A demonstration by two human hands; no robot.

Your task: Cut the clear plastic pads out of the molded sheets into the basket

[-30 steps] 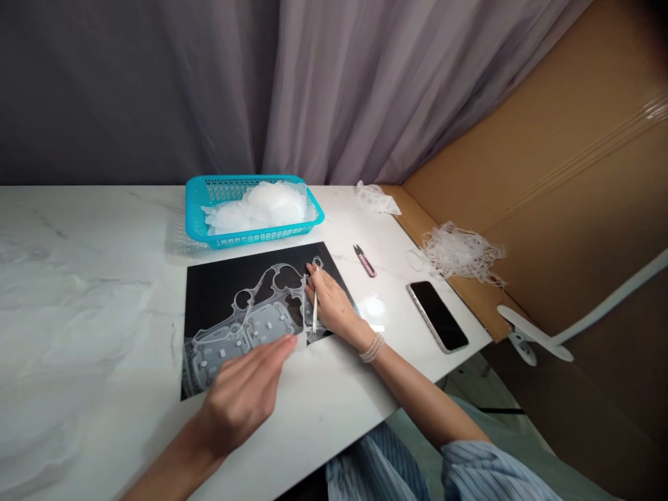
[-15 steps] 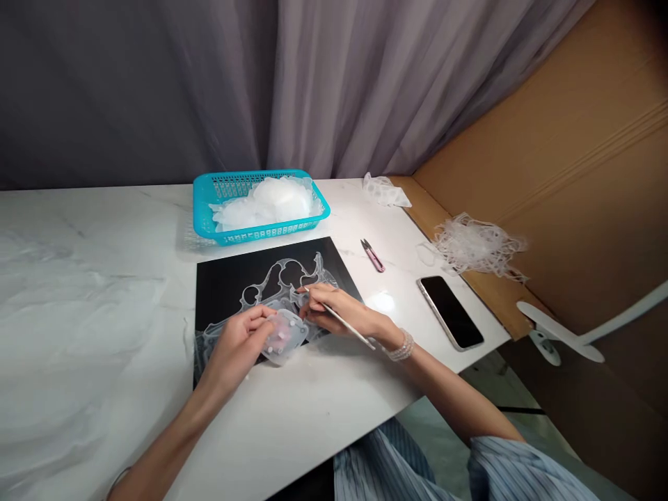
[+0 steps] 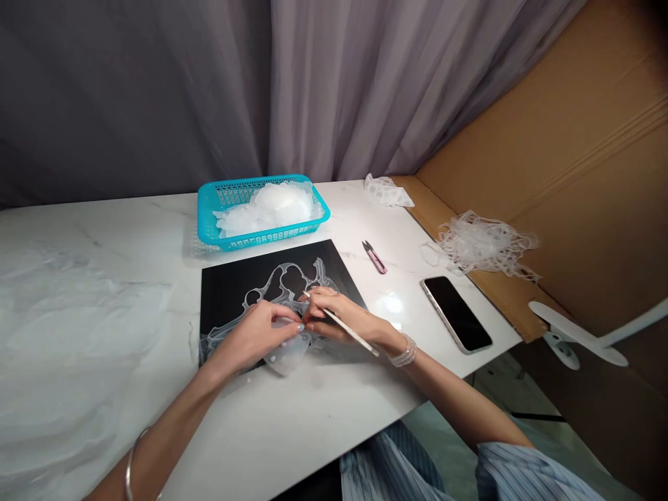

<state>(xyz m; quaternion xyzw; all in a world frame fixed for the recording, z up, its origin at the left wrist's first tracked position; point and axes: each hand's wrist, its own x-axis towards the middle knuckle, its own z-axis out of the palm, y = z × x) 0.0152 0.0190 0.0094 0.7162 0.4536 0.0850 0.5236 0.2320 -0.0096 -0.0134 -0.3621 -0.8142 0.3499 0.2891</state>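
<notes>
A translucent, flexible sheet with round holes and small knobs (image 3: 288, 353) lies over the front edge of a black mat (image 3: 224, 289). My left hand (image 3: 261, 327) is closed on its upper part, thumb and fingertips pinched. My right hand (image 3: 337, 313) meets the left fingertips and holds a thin white stick (image 3: 351, 330) slanting back toward the wrist. The right fingertips also touch the clear material, though exactly what they pinch is hidden. Beyond the hands, a clear cut-out web with round openings (image 3: 266, 282) spreads over the mat.
A blue basket (image 3: 201, 216) behind the mat holds white translucent pieces (image 3: 282, 203). Pink-handled thread snips (image 3: 374, 257) and a phone (image 3: 456, 313) lie to the right. Tangled clear scraps (image 3: 485, 243) rest by the cardboard wall (image 3: 589, 139). Plastic sheeting (image 3: 67, 362) covers the left.
My left hand has shifted right and over the sheet, its fingertips now close against my right fingers. The sheet shows less between the hands. The view has moved slightly.
</notes>
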